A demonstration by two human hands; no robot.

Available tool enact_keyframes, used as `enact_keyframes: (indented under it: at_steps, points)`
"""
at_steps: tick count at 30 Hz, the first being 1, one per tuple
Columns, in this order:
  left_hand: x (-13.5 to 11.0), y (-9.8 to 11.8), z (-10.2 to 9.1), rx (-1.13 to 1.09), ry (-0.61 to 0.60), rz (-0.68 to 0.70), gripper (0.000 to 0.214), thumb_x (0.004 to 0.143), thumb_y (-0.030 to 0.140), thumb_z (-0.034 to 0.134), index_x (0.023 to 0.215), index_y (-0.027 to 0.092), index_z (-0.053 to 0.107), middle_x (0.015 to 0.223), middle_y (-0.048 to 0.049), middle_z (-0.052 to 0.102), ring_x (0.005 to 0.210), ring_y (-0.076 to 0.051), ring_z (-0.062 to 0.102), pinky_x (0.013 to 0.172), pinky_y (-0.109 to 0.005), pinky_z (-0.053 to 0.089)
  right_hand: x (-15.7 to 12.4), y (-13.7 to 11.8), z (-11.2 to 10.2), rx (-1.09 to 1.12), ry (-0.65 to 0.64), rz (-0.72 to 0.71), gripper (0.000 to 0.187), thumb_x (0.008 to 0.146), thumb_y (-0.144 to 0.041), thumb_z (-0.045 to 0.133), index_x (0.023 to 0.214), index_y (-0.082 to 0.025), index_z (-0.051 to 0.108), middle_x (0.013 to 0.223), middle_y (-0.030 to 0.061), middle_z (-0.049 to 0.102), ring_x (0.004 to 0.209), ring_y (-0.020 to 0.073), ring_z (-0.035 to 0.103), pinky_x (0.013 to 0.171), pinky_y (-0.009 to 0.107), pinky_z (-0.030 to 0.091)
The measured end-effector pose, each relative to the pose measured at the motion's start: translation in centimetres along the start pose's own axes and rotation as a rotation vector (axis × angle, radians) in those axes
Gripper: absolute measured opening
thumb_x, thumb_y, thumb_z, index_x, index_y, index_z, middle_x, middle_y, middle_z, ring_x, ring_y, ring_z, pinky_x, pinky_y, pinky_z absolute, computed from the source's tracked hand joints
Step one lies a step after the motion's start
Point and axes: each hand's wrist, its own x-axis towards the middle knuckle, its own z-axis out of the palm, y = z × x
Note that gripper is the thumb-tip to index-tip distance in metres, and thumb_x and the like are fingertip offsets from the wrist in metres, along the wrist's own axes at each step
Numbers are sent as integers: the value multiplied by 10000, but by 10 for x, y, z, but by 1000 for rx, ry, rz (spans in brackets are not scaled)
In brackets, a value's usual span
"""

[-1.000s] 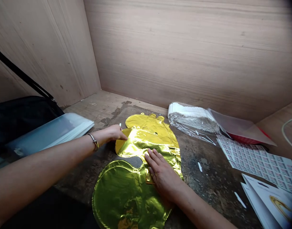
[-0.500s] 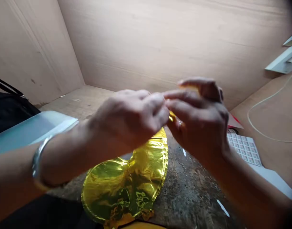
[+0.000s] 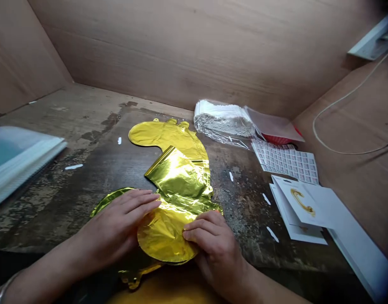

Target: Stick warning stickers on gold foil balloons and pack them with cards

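A flat gold foil balloon (image 3: 176, 181) lies partly folded on the dark worn tabletop (image 3: 70, 190). My left hand (image 3: 118, 226) lies flat on its near left part, fingers stretched out and pressing the foil down. My right hand (image 3: 209, 240) rests on the near right edge with its fingers curled over a round folded flap of the foil. A second gold balloon piece (image 3: 164, 135) lies flat just behind.
A stack of clear sleeves (image 3: 13, 158) sits at the left. Behind right lie a clear bag of white sticks (image 3: 222, 120), a red packet (image 3: 276, 131), a sticker sheet (image 3: 287, 160) and white cards (image 3: 303, 204). Wooden walls close in the back and sides; a white cable (image 3: 342, 105) runs right.
Half a second ago both hands held the foil raised and pinched between them. Now the foil is back down on the table, folded over, with both hands pressing it.
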Motion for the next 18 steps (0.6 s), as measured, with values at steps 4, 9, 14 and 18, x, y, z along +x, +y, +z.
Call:
enact_keyframes:
  at_steps: [4,9,14,18]
  points:
    - [18,-3,2,-106,-48,54,398,853,145,530,1237,240,578,1265,-69,638,1197,-229,550,1036,-391,437,-1,-6,1,68,-3,-4,155,820,-66,572,863,-194,648,867,18,742,779,159,603,738,330,446]
    - [28,2,11,-238,-77,99,215,881,209,539,1074,189,633,1113,-83,688,1066,-207,603,986,-342,456,-2,0,-12,50,-208,11,288,773,-83,606,1031,-203,649,1075,31,725,999,201,587,933,382,440]
    - [16,-3,11,-297,-50,34,208,883,245,564,1073,192,632,1099,-80,688,1054,-200,607,955,-301,456,0,38,-49,27,-411,104,667,748,-242,710,1368,-186,470,1427,94,502,1342,257,362,1109,442,334]
    - [9,-6,9,-366,-53,17,200,894,278,571,1071,205,629,1091,-67,694,1052,-194,608,970,-289,435,2,61,-51,92,-441,91,525,746,-116,649,1255,-226,587,1296,56,625,1241,232,479,1064,430,384]
